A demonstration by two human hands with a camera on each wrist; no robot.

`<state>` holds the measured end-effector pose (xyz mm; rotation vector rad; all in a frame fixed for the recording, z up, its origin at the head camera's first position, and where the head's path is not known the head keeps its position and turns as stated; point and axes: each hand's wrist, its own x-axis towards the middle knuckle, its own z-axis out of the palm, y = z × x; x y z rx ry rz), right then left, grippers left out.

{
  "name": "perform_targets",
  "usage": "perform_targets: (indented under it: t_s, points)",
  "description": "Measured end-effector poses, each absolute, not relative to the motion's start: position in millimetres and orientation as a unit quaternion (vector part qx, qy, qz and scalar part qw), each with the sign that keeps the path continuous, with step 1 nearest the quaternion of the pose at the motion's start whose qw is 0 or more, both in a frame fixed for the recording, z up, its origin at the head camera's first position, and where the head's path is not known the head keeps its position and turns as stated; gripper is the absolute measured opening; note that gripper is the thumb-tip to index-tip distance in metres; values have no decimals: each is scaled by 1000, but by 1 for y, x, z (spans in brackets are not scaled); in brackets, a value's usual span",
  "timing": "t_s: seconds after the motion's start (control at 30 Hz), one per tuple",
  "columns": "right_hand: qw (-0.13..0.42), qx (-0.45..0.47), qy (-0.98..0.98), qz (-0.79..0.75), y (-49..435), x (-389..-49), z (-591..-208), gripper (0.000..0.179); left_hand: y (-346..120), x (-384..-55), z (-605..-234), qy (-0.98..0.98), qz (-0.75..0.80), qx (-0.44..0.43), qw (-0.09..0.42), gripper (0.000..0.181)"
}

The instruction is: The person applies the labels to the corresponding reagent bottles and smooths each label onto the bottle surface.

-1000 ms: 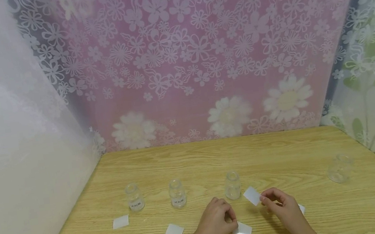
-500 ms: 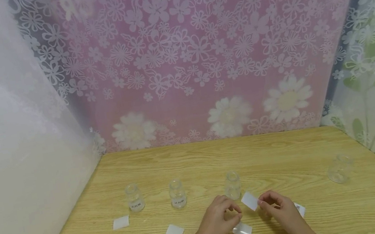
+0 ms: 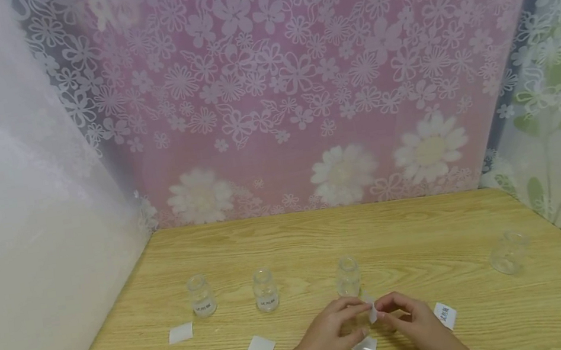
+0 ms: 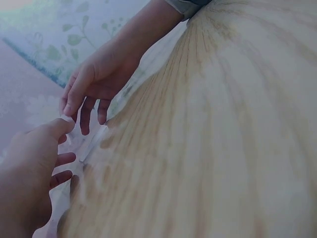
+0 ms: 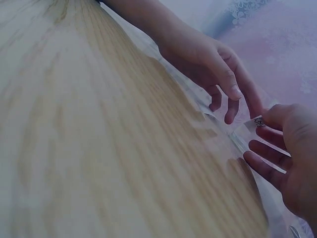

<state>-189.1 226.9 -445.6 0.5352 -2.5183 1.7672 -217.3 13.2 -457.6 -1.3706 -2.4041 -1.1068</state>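
A small white sticker label is pinched between the thumb and forefinger of my right hand. Print shows on the label in the right wrist view. The forefinger of my left hand reaches to the label's left edge and touches it; the thumb stands apart below. Just beyond the hands is a clear glass bottle, upright, with no label visible on it. Under the left fingertips lies another white label, partly hidden. A label with dark printed characters lies beside the right hand.
Two glass bottles with printed labels, one far left and one nearer the middle, stand on the wooden table. A plain glass bottle stands far right. White labels lie at left and front.
My right hand has brought the label leftward and turned it edge-on. The left hand has lifted off the label on the table, and its forefinger now meets the held label.
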Motion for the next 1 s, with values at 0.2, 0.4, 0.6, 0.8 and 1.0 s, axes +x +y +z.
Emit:
perform_targets:
  t_s: [0.2,0.4,0.6,0.8,1.0]
  points:
    - [28,208,-800,562,226,-189,-447,15,13,-217,-457,-799,-393,-451,63,35]
    - [26,211,-802,559,227,-189,-448,21,15,-217,-456,-789,-466,-401,0,36]
    - [19,181,-804,566,226,-189,-445,22,18,-219,-456,-734,-592,-323,-80,26]
    - [2,161,-808,566,226,-188,-441,22,19,-219,-453,-707,-627,-309,-105,24]
    - [19,145,-808,571,226,-189,-443,17,20,-218,-453,-710,-629,-302,-92,24]
